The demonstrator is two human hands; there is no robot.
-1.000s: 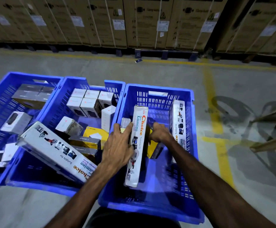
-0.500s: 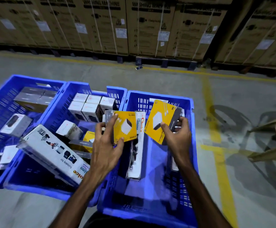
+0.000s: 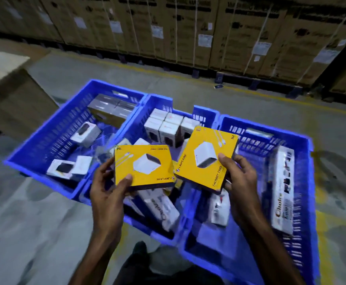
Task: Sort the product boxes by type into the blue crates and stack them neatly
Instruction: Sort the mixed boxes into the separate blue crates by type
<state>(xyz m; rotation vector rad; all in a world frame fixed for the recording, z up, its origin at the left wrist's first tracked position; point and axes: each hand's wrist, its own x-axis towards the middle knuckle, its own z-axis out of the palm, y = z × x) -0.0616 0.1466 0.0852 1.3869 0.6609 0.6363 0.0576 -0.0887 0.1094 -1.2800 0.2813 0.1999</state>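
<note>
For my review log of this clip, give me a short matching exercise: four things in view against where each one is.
Things:
1. yellow charger box with upside-down print
2. yellow charger box tilted to the right
3. long white Choice box
4. block of small white boxes

Places:
A. far end of the middle blue crate
B. along the right wall of the right blue crate
C. in the left hand
D. in the right hand

Pairs: 1-C, 2-D, 3-B, 4-A
</note>
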